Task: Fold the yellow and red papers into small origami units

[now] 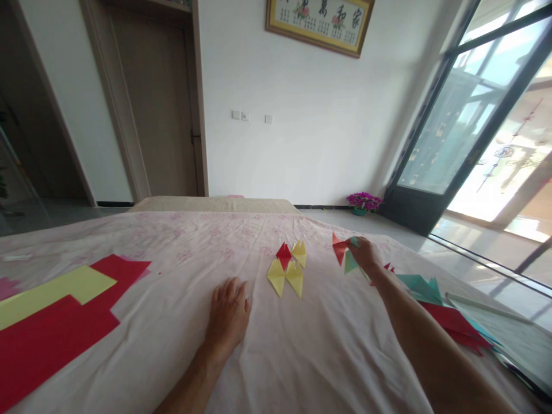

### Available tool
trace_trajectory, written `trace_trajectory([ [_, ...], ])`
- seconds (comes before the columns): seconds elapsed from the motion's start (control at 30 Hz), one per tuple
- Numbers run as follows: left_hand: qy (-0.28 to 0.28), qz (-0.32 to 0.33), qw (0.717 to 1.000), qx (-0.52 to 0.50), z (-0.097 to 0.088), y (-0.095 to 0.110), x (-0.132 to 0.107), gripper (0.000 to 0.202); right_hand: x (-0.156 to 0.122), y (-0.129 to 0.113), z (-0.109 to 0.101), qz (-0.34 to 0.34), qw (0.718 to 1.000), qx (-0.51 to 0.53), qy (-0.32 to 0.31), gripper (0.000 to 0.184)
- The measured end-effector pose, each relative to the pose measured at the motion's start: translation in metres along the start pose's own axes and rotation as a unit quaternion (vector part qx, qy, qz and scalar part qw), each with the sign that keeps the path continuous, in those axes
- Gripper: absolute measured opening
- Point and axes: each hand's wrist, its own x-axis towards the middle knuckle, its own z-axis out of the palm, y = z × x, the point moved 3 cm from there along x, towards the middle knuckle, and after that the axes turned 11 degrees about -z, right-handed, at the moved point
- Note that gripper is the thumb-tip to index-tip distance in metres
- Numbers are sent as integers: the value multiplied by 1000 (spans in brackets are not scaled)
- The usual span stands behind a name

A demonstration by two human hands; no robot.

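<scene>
My left hand point(228, 313) lies flat and open on the pink patterned cloth point(181, 241), fingers together, holding nothing. Just right of it sits a small cluster of folded paper pieces point(288, 268), one red and three yellow. My right hand point(365, 255) reaches farther out and is closed on folded paper pieces point(345, 253), one red and one green, held just above the cloth.
Flat red and yellow paper sheets point(56, 310) lie at the left. A heap of folded teal and red pieces point(440, 307) rests at the right edge beside my forearm. Beyond the cloth are a door, a white wall, a flower pot point(364, 202) and a glass sliding door.
</scene>
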Motion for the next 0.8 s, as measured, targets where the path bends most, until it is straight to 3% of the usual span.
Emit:
trace_trajectory([
  [0.2,7,5,1000,-7,0,0,-1,38,3,46,-93,106,985,-132,29,22],
  [0.27,7,7,1000,-9,-2,0,-1,38,-1,52,-110,140,975,-165,55,34],
  [0.33,4,6,1000,-10,-4,1,-1,38,-3,48,-113,151,969,-180,80,53],
  [0.43,-2,4,1000,-8,-5,2,-2,39,1,27,-85,103,981,-151,68,58],
  [0.57,-2,3,1000,-8,-3,1,-2,39,13,-21,-7,5,998,-40,-52,35],
  [0.67,2,1,1000,-7,0,0,-2,39,22,-62,49,-59,992,22,-111,33],
  [0.8,2,-1,1000,-7,1,0,-1,39,29,-109,98,-105,979,67,-160,33],
])
